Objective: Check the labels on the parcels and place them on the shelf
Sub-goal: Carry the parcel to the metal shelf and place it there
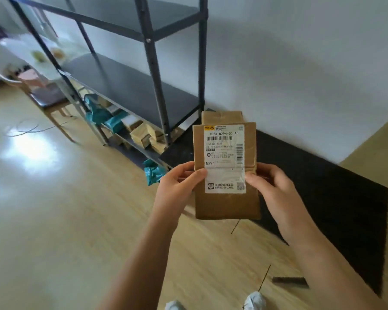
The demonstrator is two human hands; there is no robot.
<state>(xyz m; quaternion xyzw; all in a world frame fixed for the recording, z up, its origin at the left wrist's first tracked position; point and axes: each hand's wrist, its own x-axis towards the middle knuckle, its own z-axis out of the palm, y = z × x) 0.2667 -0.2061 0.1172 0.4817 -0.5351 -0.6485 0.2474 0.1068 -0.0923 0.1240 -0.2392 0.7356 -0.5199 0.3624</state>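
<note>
I hold a flat brown cardboard parcel (227, 204) up in front of me, its white shipping label (225, 157) facing the camera. My left hand (179, 184) grips its left edge and my right hand (271, 186) grips its right edge, thumbs on the label. A second brown parcel (221, 117) stands just behind it on the floor. The dark metal shelf (130, 86) stands to the left against the wall; its middle boards are bare, and its bottom board carries several brown and teal parcels (141, 133).
A teal bag (152, 173) lies on the wooden floor by the shelf's front corner. A black mat (323, 186) runs along the white wall. A wooden chair (47, 99) stands at the left behind the shelf. My shoes (254, 299) show at the bottom.
</note>
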